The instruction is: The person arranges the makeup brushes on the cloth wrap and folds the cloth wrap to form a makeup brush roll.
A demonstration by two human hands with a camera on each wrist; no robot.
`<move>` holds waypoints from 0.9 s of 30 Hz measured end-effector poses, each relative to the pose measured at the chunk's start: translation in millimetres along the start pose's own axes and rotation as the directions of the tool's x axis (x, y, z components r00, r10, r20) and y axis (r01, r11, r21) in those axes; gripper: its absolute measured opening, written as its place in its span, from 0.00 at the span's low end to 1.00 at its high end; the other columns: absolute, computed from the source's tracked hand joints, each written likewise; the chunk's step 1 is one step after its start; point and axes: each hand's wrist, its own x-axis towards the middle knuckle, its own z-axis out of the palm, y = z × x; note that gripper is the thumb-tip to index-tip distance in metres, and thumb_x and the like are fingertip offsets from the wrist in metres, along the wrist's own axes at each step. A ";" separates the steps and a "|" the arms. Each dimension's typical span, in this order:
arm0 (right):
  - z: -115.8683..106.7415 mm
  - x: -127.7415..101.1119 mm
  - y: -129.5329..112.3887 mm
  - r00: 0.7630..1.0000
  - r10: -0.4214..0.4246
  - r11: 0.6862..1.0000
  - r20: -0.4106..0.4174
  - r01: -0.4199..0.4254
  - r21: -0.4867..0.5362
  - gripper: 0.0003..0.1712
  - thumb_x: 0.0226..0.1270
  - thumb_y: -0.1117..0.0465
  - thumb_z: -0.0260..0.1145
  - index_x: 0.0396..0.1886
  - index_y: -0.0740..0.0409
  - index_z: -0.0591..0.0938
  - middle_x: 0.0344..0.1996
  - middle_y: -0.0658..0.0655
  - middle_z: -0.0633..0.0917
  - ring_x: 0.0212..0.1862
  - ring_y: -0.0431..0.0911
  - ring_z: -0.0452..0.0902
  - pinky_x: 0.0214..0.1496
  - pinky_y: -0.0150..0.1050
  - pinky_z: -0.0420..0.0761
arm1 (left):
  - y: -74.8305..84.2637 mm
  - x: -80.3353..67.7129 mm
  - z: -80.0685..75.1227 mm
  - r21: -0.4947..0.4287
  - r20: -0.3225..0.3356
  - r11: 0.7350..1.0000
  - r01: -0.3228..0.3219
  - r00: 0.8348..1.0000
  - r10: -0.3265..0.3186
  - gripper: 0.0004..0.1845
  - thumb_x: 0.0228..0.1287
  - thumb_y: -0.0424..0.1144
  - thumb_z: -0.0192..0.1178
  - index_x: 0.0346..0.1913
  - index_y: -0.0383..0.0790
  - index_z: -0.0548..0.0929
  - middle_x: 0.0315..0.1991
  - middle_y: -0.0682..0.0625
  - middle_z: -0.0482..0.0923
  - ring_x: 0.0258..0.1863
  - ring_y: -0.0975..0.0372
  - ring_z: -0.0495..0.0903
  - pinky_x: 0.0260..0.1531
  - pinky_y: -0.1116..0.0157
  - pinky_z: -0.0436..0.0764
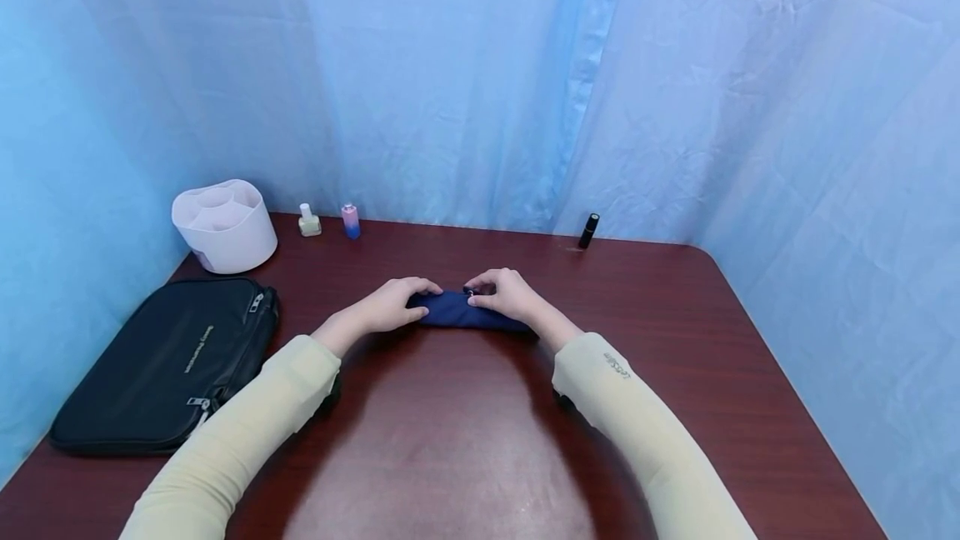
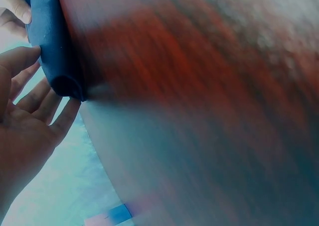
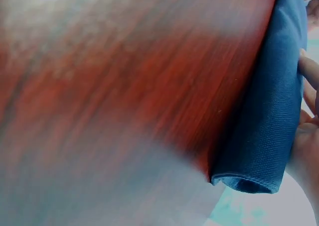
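A navy fabric roll (image 1: pixel 465 311) lies crosswise on the table in front of me. My left hand (image 1: pixel 390 304) holds its left end, thumb on the near side and fingers round the far side. In the left wrist view, the left hand (image 2: pixel 30 111) is close beside the roll's hollow end (image 2: pixel 67 84). My right hand (image 1: pixel 510 294) pinches a small dark piece with a shiny spot at the roll's upper edge, near the middle. The right wrist view has the roll's other open end (image 3: pixel 249 183) sticking out past the right hand (image 3: pixel 310 121).
A black zipped case (image 1: pixel 157 365) lies at the left beside my left sleeve. Behind it stands a white divided organizer (image 1: pixel 232 240). Along the back edge are a nail polish bottle (image 1: pixel 309 223), a pink-and-blue bottle (image 1: pixel 351 223) and a black tube (image 1: pixel 588 232). Curtains hang around the table.
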 end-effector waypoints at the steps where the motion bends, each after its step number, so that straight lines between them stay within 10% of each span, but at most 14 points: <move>1: -0.2 0.6 -0.9 1.000 0.009 1.000 0.006 -0.009 0.010 0.17 0.61 0.55 0.68 0.49 0.53 0.84 0.43 0.51 0.85 0.41 0.43 0.78 0.47 0.39 0.78 | 0.0 -0.2 -0.3 0.000 -0.002 1.000 -0.001 1.000 0.001 0.20 0.66 0.36 0.57 0.60 0.41 0.74 0.59 0.43 0.73 0.59 0.52 0.71 0.61 0.53 0.68; 27: 5.4 -3.6 4.9 0.971 -0.237 0.968 -0.022 0.235 -0.085 0.07 0.67 0.59 0.62 0.41 0.55 0.83 0.34 0.50 0.83 0.33 0.39 0.75 0.39 0.34 0.76 | -3.4 -1.3 0.3 -0.017 -0.012 1.000 -0.002 1.000 0.002 0.20 0.66 0.37 0.58 0.60 0.38 0.75 0.57 0.42 0.75 0.58 0.52 0.72 0.61 0.53 0.68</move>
